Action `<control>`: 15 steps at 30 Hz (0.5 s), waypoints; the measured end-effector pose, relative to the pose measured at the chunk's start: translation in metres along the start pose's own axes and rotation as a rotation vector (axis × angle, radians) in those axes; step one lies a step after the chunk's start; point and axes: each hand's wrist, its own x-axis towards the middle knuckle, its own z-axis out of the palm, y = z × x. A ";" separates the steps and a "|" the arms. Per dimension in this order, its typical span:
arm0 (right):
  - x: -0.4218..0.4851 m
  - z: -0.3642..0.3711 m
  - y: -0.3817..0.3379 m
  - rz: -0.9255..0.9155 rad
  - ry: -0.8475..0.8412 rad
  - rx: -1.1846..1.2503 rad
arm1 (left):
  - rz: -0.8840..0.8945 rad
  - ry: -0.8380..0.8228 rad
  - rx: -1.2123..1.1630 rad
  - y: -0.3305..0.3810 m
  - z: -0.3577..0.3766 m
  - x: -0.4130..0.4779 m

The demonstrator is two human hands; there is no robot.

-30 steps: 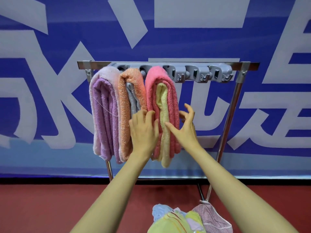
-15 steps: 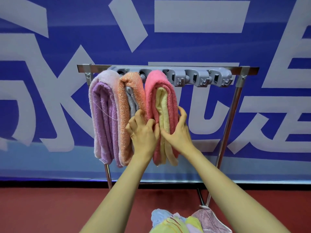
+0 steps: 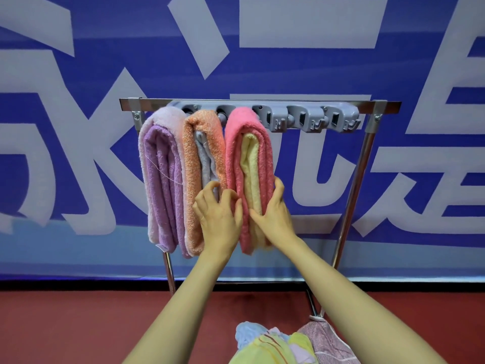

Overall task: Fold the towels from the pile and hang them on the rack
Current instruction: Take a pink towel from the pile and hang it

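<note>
A metal rack (image 3: 262, 102) stands before a blue banner. Three folded towels hang side by side on its left half: a purple towel (image 3: 162, 174), an orange towel (image 3: 191, 158) with grey inside, and a pink towel (image 3: 233, 158) wrapped round a yellow layer. My left hand (image 3: 219, 219) is at the gap between the orange and pink towels, fingers curled, thumb on the pink towel's left edge. My right hand (image 3: 273, 214) holds the pink towel's lower part, thumb on the yellow front, fingers round its right side.
A grey hook strip (image 3: 309, 119) runs along the rack's bar, its right half bare. The rack's right leg (image 3: 354, 185) slants down to the red floor (image 3: 78, 324). A pile of towels (image 3: 273, 348), yellow, light blue and mauve, lies below my arms.
My right hand has closed in from beside the pink towel and wrapped round its right side. The fingers of my left hand have curled at the pink towel's left edge.
</note>
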 end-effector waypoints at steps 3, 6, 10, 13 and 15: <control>-0.009 -0.004 0.016 0.016 -0.077 -0.036 | 0.016 -0.065 -0.012 -0.001 0.000 -0.017; -0.021 -0.013 0.034 0.046 -0.143 -0.103 | 0.021 -0.121 -0.001 -0.011 0.000 -0.034; -0.045 -0.019 0.071 0.053 -0.220 -0.238 | 0.107 -0.238 0.070 -0.033 0.002 -0.071; -0.071 -0.015 0.108 0.063 -0.288 -0.385 | 0.206 -0.407 0.138 -0.052 0.011 -0.113; -0.093 -0.006 0.137 0.091 -0.331 -0.442 | 0.265 -0.534 0.187 -0.065 0.021 -0.146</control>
